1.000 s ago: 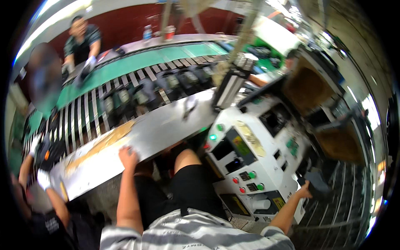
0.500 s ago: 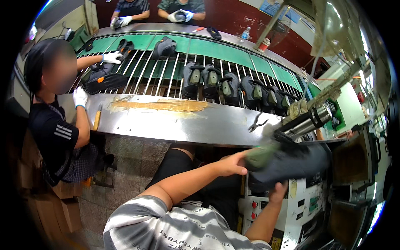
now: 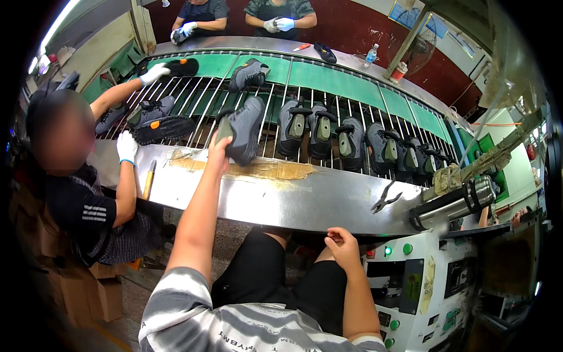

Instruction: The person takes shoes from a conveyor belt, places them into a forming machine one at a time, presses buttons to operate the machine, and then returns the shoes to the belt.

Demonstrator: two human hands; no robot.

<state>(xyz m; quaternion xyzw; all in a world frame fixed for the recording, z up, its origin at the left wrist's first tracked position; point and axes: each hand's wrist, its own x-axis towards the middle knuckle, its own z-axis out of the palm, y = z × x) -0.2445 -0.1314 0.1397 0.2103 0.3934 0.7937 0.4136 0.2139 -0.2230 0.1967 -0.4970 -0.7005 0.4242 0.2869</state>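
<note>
Nearest, the person's right hand [image 3: 342,249] rests loosely curled at the near edge of the steel counter [image 3: 328,202], above the lap, holding nothing. Just right of it stands a white control panel [image 3: 422,287] with green lit buttons. The left arm stretches out across the counter, and the left hand [image 3: 220,149] grips the near end of a grey shoe [image 3: 245,128] — fingers closed on it, the shoe lying on the rods of the conveyor [image 3: 328,82] just beyond the counter's far edge. A strip of brown tape [image 3: 258,169] lies on the counter under the wrist, and a pair of pliers [image 3: 384,198] lies further right. To the left, a co-worker in white gloves [image 3: 126,146] touches a dark shoe [image 3: 163,126]. Right of the held shoe a row of grey shoes [image 3: 352,141] stands upright on the rods. At the far side, two more people in gloves stand behind the green belt — a water bottle [image 3: 370,54] sits near them.
</note>
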